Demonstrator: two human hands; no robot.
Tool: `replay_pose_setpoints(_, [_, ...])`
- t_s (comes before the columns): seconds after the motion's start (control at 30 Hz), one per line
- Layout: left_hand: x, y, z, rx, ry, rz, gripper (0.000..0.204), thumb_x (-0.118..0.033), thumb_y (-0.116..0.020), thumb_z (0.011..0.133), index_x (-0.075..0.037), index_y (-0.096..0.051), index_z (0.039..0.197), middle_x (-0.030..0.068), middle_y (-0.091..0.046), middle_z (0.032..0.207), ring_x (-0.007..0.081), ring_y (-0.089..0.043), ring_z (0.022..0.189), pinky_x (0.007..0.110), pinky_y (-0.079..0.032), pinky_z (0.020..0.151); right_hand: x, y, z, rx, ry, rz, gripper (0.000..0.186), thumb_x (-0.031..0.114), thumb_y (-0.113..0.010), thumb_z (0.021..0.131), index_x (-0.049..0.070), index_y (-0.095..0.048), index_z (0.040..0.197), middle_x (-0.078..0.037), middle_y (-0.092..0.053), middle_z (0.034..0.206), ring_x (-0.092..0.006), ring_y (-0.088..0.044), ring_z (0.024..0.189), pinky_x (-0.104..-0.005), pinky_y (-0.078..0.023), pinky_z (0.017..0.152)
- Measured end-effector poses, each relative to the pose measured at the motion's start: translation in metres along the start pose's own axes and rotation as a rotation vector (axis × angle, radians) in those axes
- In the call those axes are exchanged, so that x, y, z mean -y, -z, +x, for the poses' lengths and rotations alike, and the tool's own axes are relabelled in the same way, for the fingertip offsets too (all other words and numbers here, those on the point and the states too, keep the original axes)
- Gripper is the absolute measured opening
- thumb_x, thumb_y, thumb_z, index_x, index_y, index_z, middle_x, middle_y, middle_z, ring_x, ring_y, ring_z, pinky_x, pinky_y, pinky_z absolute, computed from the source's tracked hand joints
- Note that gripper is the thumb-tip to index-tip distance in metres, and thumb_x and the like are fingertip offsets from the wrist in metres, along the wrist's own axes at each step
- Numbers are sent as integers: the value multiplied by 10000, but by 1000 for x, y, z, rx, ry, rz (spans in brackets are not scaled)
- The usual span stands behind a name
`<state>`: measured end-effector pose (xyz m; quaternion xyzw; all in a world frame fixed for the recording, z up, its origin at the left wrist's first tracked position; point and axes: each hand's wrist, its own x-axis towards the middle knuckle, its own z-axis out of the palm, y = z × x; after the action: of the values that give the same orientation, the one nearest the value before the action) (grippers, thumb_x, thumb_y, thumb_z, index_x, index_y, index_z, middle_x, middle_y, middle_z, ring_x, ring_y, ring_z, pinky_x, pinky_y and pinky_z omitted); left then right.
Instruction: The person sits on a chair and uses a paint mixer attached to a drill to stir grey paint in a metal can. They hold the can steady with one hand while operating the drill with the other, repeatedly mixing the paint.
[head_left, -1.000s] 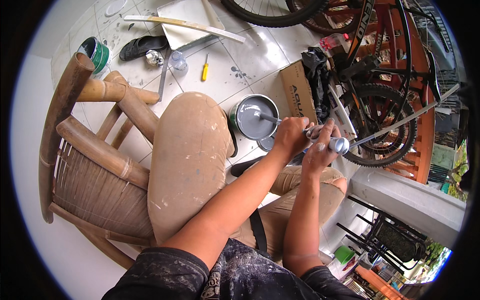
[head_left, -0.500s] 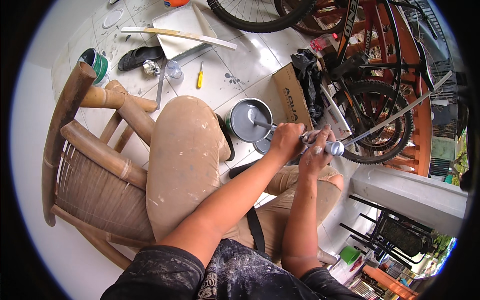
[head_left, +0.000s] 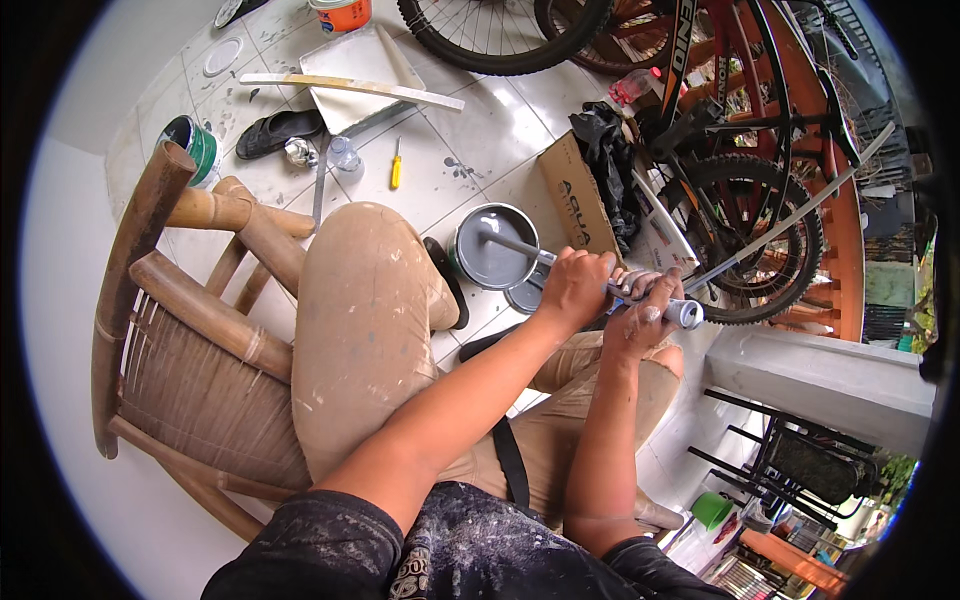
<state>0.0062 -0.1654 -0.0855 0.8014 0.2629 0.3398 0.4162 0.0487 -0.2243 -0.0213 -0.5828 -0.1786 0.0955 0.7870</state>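
An opened can of grey paint (head_left: 492,262) stands on the floor in front of my knees. A grey rod (head_left: 517,244) slants from the paint up to my left hand (head_left: 582,288), which is closed round it. Just right of it, my right hand (head_left: 645,318) is wrapped around a grey tube (head_left: 684,314) whose round hollow end sticks out. Pale paint smears the right fingers. From beside that hand a long thin strip (head_left: 800,226), grey at its lower part, reaches to the upper right; my fingers hide how these pieces meet.
A bamboo chair (head_left: 205,320) stands at left. Ahead lie a yellow screwdriver (head_left: 397,168), a plastic bottle (head_left: 345,158), a black sandal (head_left: 280,133) and a white tray (head_left: 362,75) with a strip across it. A cardboard box (head_left: 575,195) and bicycles (head_left: 745,180) are at right.
The rod's dipped end has shifted toward the far left side of the paint. Both hands have moved slightly right, keeping their grips, and the tube's hollow end faces me more.
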Motion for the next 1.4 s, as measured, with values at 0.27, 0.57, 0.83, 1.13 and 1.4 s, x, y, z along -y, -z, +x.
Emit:
replay_pose_setpoints(0.27, [-1,-8,-2,120,62,21,263,-255,-634,1024,-62,-714,864,204,-730,749,400,-745,783,508,-520,835,-3,6,5,-81,-63,-4,346,241,-581,1136,68,-511,846,-20,-484,671,-119,-463,601,-323,-448,603])
replay_pose_setpoints(0.57, [-5,-10,0,76,-2,-21,169,-194,-662,972,-54,-655,877,243,-721,779,441,-738,807,535,-541,797,-1,5,9,-172,40,49,315,238,-582,1133,69,-528,872,-6,-494,662,-111,-480,586,-316,-440,578])
replay_pose_setpoints(0.83, [-2,-14,2,143,-63,-5,126,-167,-657,951,-47,-636,920,238,-702,741,463,-718,768,541,-532,758,-3,9,11,-244,37,27,385,296,-590,1135,90,-486,827,0,-488,660,-120,-467,581,-318,-431,573])
replay_pose_setpoints(1.13, [0,-17,2,252,61,65,169,-181,-618,1016,-52,-679,926,219,-728,773,432,-742,800,545,-527,788,-6,10,13,-256,-79,-14,359,283,-616,1126,108,-504,833,8,-484,649,-96,-471,583,-280,-407,563])
replay_pose_setpoints(1.4, [-6,-17,4,291,82,61,175,-191,-621,1014,-43,-683,944,234,-730,787,431,-750,833,542,-541,799,-4,13,15,-282,12,41,372,269,-617,1124,93,-498,818,5,-512,624,-103,-483,527,-285,-418,519])
